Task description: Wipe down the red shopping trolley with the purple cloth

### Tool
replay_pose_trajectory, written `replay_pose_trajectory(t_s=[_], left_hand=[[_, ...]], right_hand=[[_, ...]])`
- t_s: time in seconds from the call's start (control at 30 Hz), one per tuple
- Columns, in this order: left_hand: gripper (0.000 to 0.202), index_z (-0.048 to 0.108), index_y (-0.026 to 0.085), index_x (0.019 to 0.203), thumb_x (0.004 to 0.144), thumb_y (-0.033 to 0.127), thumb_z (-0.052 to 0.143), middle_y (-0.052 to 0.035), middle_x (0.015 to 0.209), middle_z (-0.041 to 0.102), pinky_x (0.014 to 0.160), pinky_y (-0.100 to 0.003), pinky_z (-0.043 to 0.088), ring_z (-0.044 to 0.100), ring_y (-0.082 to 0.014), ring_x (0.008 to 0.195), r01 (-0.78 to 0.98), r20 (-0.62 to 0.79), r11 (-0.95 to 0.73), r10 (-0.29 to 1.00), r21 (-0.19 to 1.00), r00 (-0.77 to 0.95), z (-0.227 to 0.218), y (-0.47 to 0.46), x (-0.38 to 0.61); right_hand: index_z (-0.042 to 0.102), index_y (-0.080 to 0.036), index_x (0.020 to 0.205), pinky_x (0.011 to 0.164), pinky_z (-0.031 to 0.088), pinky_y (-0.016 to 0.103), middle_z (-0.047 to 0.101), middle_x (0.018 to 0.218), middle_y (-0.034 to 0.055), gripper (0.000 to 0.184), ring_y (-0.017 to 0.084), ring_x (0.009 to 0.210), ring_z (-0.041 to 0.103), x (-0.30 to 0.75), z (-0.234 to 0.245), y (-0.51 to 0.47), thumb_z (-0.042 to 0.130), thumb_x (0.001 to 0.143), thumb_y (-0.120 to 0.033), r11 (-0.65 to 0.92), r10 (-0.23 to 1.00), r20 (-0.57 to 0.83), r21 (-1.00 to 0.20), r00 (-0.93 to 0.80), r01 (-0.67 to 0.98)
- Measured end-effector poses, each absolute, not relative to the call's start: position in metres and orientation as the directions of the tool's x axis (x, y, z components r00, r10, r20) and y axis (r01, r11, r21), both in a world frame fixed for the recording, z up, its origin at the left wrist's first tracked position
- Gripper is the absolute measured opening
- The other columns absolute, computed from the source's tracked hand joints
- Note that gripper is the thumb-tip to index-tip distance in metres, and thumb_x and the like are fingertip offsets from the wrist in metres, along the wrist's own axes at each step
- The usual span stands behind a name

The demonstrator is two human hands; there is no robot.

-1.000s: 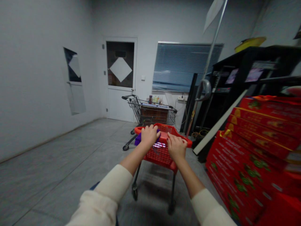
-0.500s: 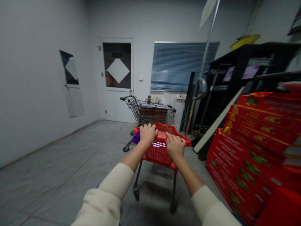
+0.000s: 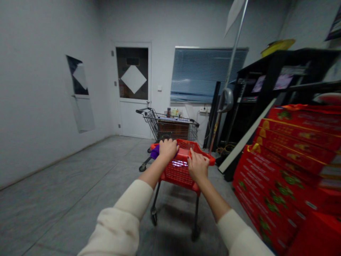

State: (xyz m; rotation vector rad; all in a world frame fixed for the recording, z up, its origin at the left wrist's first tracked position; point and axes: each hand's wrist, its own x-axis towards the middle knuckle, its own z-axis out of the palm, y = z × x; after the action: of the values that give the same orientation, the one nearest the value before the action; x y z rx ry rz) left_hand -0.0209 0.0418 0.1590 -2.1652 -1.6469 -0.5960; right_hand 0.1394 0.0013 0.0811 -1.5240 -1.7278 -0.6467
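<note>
My left grip (image 3: 168,149) is clasping a cloth (image 3: 155,153) against the handle (image 3: 183,152) of a cart (image 3: 176,175); my right grip (image 3: 198,166) is clasping that same handle, the cart standing just below and ahead. If I were leaning unevenly, it could be swerving, or rolling into the trolley (image 3: 151,122) beyond my grips. I'm counting two grips, one cloth, one cart, one trolley.

Dim, cool light leaves soft shadows on the floor (image 3: 80,185); wide-angle distortion stretches the red boxes (image 3: 279,192).
</note>
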Motion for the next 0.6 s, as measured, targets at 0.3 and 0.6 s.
replay_pose_trajectory(t_s=[0.3, 0.6], left_hand=[[0.033, 0.062, 0.023, 0.109, 0.095, 0.046, 0.044, -0.0094, 0.114, 0.065, 0.088, -0.040, 0.040, 0.058, -0.0268, 0.106, 0.936, 0.495, -0.352, 0.813, -0.004, 0.308, 0.159, 0.036, -0.020], [0.039, 0.063, 0.017, 0.110, 0.095, 0.046, 0.042, -0.0154, 0.115, 0.063, 0.089, -0.045, 0.038, 0.056, -0.0308, 0.106, 0.984, 0.559, -0.160, 0.824, 0.075, 0.092, 0.151, 0.029, -0.002]], right_hand=[[0.055, -0.022, 0.136, 0.100, 0.036, 0.038, 0.050, 0.146, 0.0087, 0.044, 0.023, 0.125, 0.051, 0.186, 0.100, -0.009, 0.034, 0.099, -0.032, 0.235, 0.697, 0.687, 0.050, -0.204, 0.971], [0.062, -0.015, 0.125, 0.109, 0.034, 0.039, 0.067, 0.123, 0.0094, 0.043, 0.020, 0.118, 0.056, 0.208, 0.085, 0.009, 0.029, 0.099, -0.024, 0.300, 0.669, 0.717, -0.018, -0.197, 0.954]])
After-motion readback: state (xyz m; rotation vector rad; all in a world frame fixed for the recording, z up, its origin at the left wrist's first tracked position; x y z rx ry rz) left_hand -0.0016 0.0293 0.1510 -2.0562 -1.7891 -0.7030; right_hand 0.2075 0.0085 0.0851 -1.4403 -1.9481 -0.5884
